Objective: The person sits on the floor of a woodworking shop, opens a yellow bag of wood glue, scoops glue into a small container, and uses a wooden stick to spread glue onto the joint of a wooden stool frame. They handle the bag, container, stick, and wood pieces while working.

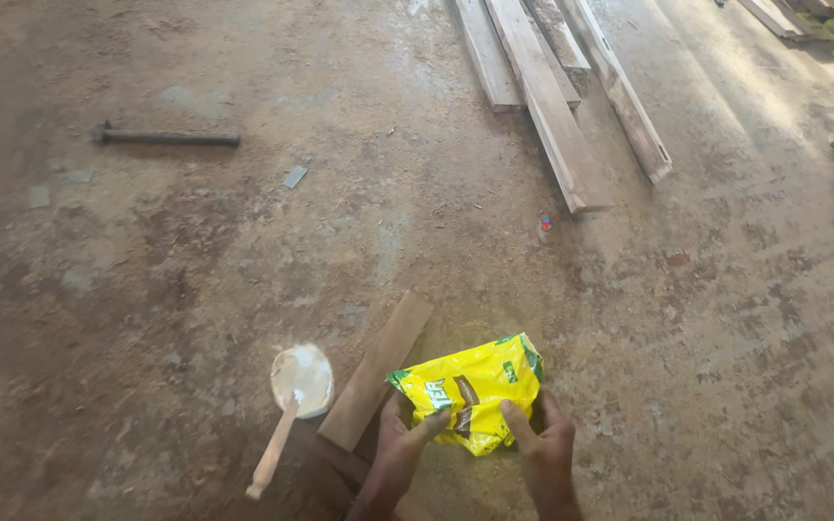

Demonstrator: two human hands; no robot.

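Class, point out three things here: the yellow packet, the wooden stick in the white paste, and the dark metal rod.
yellow packet (470,386), head view, middle of its face
wooden stick (273,452), head view, mid-handle
dark metal rod (168,138), head view, mid-shaft

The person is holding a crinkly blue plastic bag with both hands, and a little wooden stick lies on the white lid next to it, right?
Not quite: the crinkly plastic bag is yellow, not blue, as the head view shows. The rest holds: the left hand and right hand both hold it, and a little wooden stick lies on the white lid beside it.

Dusty concrete floor (195,241), sunlit at right, with stacked wooden planks (562,106).
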